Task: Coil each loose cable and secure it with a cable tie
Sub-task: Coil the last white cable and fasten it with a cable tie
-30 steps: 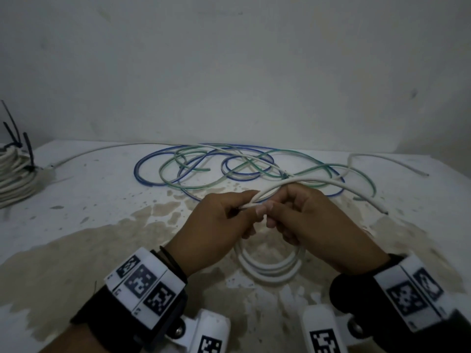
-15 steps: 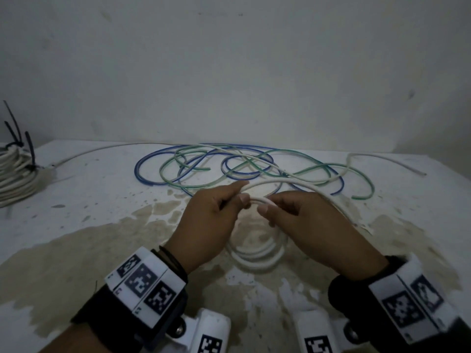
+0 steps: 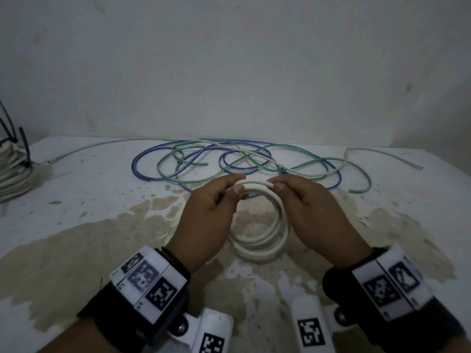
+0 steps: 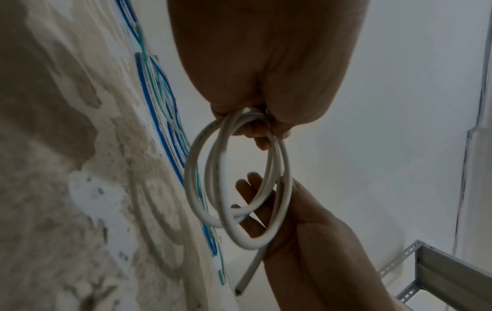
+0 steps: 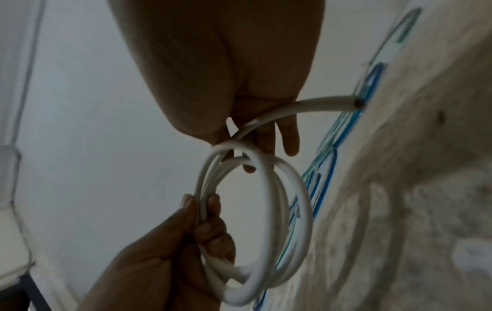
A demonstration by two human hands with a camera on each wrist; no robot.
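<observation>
Plain pale wall beyond both hands, meeting the far edge of a white worktop. Worktop paint worn and flaking, with a wide tan stain spreading beneath and to either side of the hands. Metal shelf frame glimpsed off to the side in the left wrist view.

Beyond the fingertips, tangle of loose blue and green cables sprawled on the worktop, a thin white strand threaded through it. Far off to the left of the left hand, at the worktop edge, bundled white cable with black cable ties sticking up.

Held above the stain, between both hands: white cable coil of several loops. Left hand clamped on the coil's top, thumb and fingers pinching. Right hand pinching the same top arc just beside it, cut cable end jutting past its fingers.
</observation>
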